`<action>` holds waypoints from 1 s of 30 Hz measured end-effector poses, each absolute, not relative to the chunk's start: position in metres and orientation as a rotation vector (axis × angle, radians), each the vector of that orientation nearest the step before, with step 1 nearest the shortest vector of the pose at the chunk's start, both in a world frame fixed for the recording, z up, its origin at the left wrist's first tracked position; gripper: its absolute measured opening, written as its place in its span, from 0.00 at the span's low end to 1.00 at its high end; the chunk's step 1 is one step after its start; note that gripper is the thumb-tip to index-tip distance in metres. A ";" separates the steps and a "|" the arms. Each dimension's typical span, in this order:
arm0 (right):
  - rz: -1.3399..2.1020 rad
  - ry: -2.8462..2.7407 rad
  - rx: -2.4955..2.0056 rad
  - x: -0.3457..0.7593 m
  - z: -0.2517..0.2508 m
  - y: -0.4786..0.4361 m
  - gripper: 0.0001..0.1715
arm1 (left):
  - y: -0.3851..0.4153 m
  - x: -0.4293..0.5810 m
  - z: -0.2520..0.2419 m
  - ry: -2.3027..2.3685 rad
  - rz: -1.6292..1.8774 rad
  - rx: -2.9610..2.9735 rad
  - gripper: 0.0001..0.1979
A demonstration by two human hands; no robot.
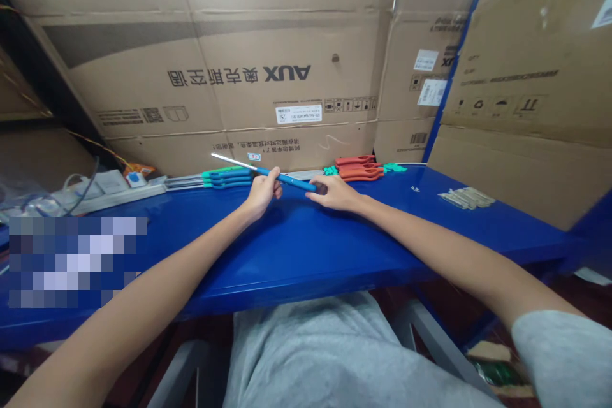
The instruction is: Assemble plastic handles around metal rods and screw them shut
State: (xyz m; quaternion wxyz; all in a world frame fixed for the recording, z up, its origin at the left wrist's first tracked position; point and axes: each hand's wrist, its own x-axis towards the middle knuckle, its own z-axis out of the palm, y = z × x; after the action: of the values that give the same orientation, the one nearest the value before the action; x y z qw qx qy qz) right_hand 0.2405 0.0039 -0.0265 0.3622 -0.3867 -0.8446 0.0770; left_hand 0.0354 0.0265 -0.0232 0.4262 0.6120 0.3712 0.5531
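Observation:
A blue-handled rod (299,183) is held slantwise above the table, its slim pale shaft pointing up and to the left. My left hand (262,194) is closed around the handle near the point where the shaft begins. At the handle's right end, my right hand (336,192) has its thumb and fingers closed on the tip. Behind my left hand lie several similar blue handles (232,177) with green ends and thin metal shafts. Stacked just behind my right hand are red-orange handles (359,172) with slots, and green pieces (394,167) beside them.
Cardboard sheets (229,44) with printed text stand along the back and right of the blue table (306,255). At the right lies a bundle of small pale strips (467,198). A white power strip (112,197) with plugs and cables runs along the left.

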 end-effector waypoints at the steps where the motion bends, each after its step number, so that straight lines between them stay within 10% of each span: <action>1: 0.191 -2.179 -0.992 0.241 -0.027 0.004 0.08 | 0.027 0.035 -0.024 0.930 1.383 1.522 0.23; 8: 0.280 -2.149 -0.964 0.234 -0.026 -0.002 0.12 | 0.023 0.033 -0.022 1.057 1.319 1.643 0.25; 23: 1.611 -1.713 -0.868 0.244 -0.017 0.010 0.16 | 0.011 0.017 0.003 1.206 0.797 3.363 0.17; 30: 1.170 -1.792 -1.155 0.284 0.035 0.007 0.23 | -0.002 0.024 0.005 1.267 0.695 3.258 0.18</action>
State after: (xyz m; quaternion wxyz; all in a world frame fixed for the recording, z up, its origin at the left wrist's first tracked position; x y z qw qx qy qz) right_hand 0.2836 0.0074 0.0351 0.3473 -0.4455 -0.6910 0.4509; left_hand 0.0237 -0.0019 0.0050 -0.2095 0.8938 0.3477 0.1907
